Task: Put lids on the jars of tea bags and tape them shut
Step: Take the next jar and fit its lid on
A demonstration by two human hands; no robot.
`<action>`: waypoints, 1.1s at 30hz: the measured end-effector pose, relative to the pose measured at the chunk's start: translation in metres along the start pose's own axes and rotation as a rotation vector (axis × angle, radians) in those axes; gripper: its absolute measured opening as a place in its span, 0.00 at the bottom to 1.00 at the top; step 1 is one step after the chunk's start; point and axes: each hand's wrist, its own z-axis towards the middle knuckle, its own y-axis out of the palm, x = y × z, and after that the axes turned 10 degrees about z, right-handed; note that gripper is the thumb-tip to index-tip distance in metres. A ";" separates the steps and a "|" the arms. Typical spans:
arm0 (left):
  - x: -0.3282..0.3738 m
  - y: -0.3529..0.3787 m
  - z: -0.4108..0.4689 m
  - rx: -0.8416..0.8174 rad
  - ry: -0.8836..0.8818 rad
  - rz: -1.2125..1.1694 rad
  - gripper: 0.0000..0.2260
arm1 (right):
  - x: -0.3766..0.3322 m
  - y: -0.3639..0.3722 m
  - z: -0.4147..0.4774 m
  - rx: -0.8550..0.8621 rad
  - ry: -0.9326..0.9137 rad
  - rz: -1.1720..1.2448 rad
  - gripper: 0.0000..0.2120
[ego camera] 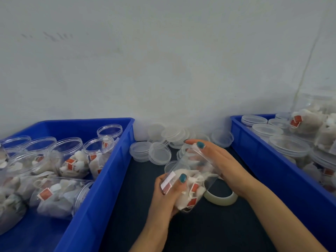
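— Starting at the left: deep blue plastic bin [101,179], crowded with clear round jars of tea bags [72,157], unlidded, a few lying on their sides. Any trouble there?

— Only spilling, if knocked by an elbow. Further right, more cause for worry: loose heap of clear plastic lids [160,151] by the wall, overlapping, likely to slide or come up stuck in pairs.

— And the clear plastic jar [192,179] in hand?

— Held tilted above the dark table [145,224], mouth pointing away. Left hand [169,191] curled round the base end, thumb across the wall, gripping. Right hand [218,160] laid over the mouth end, fingers and thumb nearly straight, touching rather than clenching. Lid under them or not: impossible to tell.

— So, the hazards?

— Probably a slick, thin wall, so a slipping grip. Tea bags and strings crowding toward the rim, easily trapped under a lid and leaving it crooked. Squeezing too hard, bowing the mouth.

— Tape?

— Pale translucent tape roll [221,200] flat on the table, just beneath the right wrist, easy to drag away. Beyond it, second blue plastic bin [254,148], stacked with lidded jars.
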 end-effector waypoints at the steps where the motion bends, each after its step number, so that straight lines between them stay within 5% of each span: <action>1: 0.001 0.001 0.001 0.016 0.005 0.011 0.42 | 0.000 0.001 0.001 0.030 -0.022 0.026 0.16; 8: 0.007 0.005 -0.007 0.025 0.190 0.217 0.37 | -0.004 0.000 0.001 0.079 -0.081 0.065 0.14; 16: 0.005 -0.014 -0.002 -0.079 0.200 0.400 0.38 | -0.014 0.011 -0.001 0.090 -0.151 -0.106 0.17; 23: -0.012 -0.002 0.000 -0.046 0.184 0.496 0.37 | -0.006 0.037 -0.008 -0.006 -0.221 -0.711 0.21; 29: -0.015 -0.012 0.006 0.050 0.247 0.457 0.37 | -0.002 0.029 -0.005 -0.025 -0.199 -0.485 0.28; 33: -0.020 -0.009 0.005 0.051 0.259 0.471 0.35 | 0.016 -0.001 -0.004 0.172 -0.035 -0.576 0.08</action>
